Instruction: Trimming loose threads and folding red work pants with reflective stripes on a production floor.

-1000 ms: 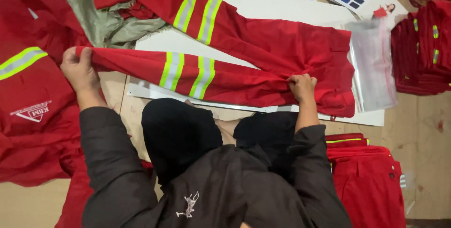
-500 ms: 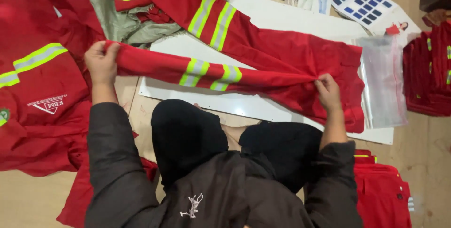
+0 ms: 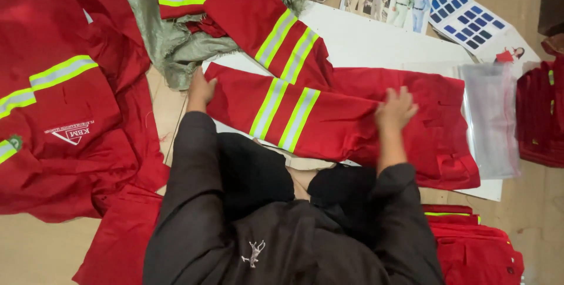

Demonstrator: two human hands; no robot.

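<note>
Below the head camera, we see our two hands resting on a folded red trouser leg that lies across a white board on the floor. Our left hand sits at the left end of that leg, fingers together and pressed flat against the cloth edge; we cannot tell whether it pinches the fabric or only pushes on it. Our right hand lies further right on the same leg, fingers spread, palm down on the cloth. Two pairs of yellow and grey reflective stripes cross the leg between the hands. A second striped red leg runs slanting above the first and touches it near the middle. Just beside the right end of the folded leg, partly under it, lies a clear plastic bag.

On the left, a red jacket with a reflective band and a white emblem is spread on the floor, and an olive cloth lining lies between it and the trousers. At the top right, printed sheets with photos and blue colour swatches rest on the board. More folded red garments stand at the right edge, well apart from our hands, and another stack lies near our right elbow. Our dark sleeves and knees fill the bottom middle of the view.
</note>
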